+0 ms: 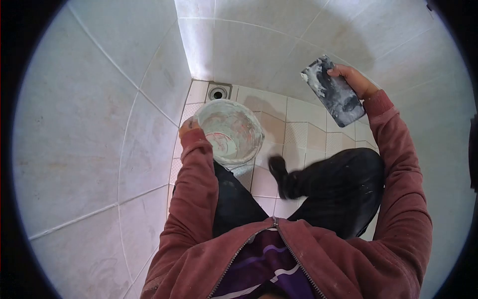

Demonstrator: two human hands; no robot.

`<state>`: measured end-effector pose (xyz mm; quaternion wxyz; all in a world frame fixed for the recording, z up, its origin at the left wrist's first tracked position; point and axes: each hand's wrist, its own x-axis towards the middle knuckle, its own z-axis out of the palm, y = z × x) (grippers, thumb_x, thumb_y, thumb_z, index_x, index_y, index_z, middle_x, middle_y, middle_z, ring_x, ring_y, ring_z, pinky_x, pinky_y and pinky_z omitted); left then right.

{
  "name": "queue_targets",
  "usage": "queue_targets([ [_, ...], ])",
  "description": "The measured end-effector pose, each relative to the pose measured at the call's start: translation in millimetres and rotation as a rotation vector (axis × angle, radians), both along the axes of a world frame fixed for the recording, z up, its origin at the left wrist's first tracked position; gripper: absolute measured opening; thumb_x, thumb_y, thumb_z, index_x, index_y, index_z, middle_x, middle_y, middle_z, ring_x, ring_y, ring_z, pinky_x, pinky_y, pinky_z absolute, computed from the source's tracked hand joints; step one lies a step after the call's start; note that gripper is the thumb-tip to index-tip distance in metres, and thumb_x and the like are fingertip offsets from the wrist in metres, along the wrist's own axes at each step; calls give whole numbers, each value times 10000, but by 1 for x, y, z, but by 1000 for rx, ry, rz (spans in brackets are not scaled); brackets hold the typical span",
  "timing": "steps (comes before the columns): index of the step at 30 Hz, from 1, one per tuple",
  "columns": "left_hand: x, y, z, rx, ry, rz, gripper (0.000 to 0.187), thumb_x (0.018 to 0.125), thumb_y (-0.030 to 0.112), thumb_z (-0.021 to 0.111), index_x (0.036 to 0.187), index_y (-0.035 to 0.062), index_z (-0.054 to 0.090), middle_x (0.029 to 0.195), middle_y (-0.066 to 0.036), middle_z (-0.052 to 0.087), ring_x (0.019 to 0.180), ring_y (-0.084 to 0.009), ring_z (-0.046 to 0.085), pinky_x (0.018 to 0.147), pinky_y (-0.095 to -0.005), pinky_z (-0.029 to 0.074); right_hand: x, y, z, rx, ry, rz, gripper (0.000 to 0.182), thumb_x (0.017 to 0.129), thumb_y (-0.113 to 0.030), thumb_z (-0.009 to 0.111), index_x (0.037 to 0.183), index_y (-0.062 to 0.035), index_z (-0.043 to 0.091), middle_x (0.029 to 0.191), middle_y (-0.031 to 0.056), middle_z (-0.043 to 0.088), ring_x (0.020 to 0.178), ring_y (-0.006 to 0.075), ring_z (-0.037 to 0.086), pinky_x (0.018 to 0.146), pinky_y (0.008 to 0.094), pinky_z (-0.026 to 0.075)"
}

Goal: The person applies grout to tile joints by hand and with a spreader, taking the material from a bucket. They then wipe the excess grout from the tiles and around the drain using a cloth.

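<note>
My left hand point(190, 127) is closed on the left rim of a round bucket point(245, 127). The bucket's inside is smeared with pale grout, and a little whitish material with a reddish streak lies at its bottom. Up at the right, near the tiled wall, my right hand point(352, 80) grips a grout float point(342, 102). Its dark flat face is turned partly toward me and streaked with white grout, with a thicker lump along the far end. The float's handle is hidden behind it.
A round floor drain point(217, 93) lies in the corner behind the bucket. Large grey wall tiles point(79, 149) with white joints rise on the left, and another tiled wall point(259, 47) stands ahead. My dark shoe point(279, 174) is on the patterned floor tiles point(266, 182).
</note>
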<state>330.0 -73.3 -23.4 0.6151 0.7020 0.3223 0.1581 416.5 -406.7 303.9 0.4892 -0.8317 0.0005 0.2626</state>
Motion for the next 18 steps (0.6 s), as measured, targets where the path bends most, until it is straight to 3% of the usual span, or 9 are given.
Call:
queue_targets([
  [3,-13,7,7,96,34,11,320,857,210,546,1078,-10,620,973,-161,662,892,-253,637,804,-345,488,14,-10,-20,17,-14,36,317,807,-304,577,954,-24,597,829,74,636,646,154,610,622,279,506],
  [5,-32,7,36,-323,-28,-69,340,862,197,547,1113,-26,598,1008,-135,651,926,-227,617,817,-337,482,26,-20,-37,20,-13,48,318,804,-311,578,943,-25,602,817,72,635,633,150,604,611,277,501],
  [8,-53,38,13,-441,-187,-140,345,876,163,519,1142,-51,568,1046,-128,629,968,-221,597,839,-331,475,42,-29,-61,19,63,26,322,797,-320,580,921,-25,610,797,67,632,609,149,592,599,278,495],
  [10,-68,52,8,-655,-286,-106,343,885,146,502,1154,-58,557,1089,-147,612,993,-219,588,861,-323,468,50,-37,-85,137,182,-19,310,784,-291,585,923,-15,604,800,69,631,621,159,595,619,288,499],
  [13,-109,23,93,-559,-200,-47,330,897,106,479,1172,-66,541,1088,-139,615,984,-209,594,853,-314,476,71,-63,-130,214,309,197,359,737,-233,609,996,14,582,879,105,629,737,187,612,708,305,503],
  [16,-115,14,112,-324,-57,41,311,902,87,480,1171,-51,552,1078,-131,622,950,-189,605,825,-295,487,77,-61,-182,157,370,285,541,652,-159,640,1130,55,509,999,153,588,892,225,584,815,313,477],
  [17,-119,13,118,-320,-39,53,311,902,87,480,1171,-51,552,1078,-131,622,950,-189,605,825,-295,487,76,-61,-189,162,390,293,541,652,-159,640,1130,55,509,999,153,588,892,225,584,815,313,477],
  [18,-102,18,97,-237,-2,34,300,903,79,480,1164,-45,560,1071,-126,626,930,-179,608,809,-286,490,85,-61,-232,194,406,280,512,663,-143,615,1128,41,507,974,130,591,865,207,588,804,311,484],
])
